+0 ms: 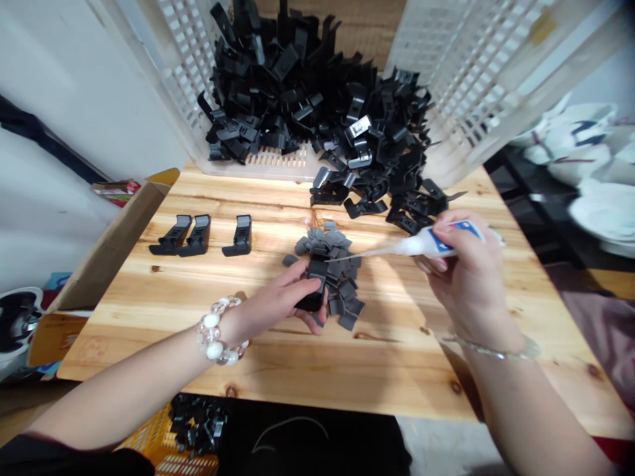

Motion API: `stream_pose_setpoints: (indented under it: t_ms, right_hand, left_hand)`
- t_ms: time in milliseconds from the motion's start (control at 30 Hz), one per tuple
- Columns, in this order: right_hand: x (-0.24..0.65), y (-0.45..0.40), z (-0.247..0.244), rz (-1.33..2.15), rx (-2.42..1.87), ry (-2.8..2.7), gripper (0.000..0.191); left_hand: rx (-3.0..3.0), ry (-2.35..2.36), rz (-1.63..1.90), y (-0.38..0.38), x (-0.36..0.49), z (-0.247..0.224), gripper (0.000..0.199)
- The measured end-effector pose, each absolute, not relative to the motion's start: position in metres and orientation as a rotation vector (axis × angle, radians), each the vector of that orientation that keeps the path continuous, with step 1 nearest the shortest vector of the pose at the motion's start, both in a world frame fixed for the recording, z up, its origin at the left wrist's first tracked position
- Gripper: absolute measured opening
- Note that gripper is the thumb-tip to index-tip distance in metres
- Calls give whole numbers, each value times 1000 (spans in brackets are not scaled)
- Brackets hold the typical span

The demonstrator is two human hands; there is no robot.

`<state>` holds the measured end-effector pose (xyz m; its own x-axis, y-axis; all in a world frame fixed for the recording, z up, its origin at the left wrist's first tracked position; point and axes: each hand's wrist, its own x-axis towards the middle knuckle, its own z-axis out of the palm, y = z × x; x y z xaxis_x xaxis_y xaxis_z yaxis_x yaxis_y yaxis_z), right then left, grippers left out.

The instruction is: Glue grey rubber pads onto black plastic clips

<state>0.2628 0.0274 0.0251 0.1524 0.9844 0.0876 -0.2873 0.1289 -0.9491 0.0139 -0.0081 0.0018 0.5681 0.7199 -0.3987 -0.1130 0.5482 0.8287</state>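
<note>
1. Left hand [292,293]: at the near left edge of the pile of grey pads [336,304], gripping, index finger laid forward.
2. Right hand [471,274]: right of the pile, thumb over curled fingers.
3. The 2 forearms [133,380]: slanting in toward the pile.

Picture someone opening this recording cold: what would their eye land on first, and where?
Probably the big heap of black clips in the white basket at the top, some lying on the table in front. Next, near the centre, the left grip holds one clip by a pile of grey pads, and the right grip aims a bottle at it. Three clips stand out on the left.
</note>
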Motion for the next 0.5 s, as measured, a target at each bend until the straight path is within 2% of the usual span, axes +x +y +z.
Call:
stream_pose_setpoints:
  t_ms: [500]
  right_hand:
    - [261, 27, 24, 1097, -1028, -993, 15]
  left_hand:
    - [855, 809, 525, -10, 13, -1, 18]
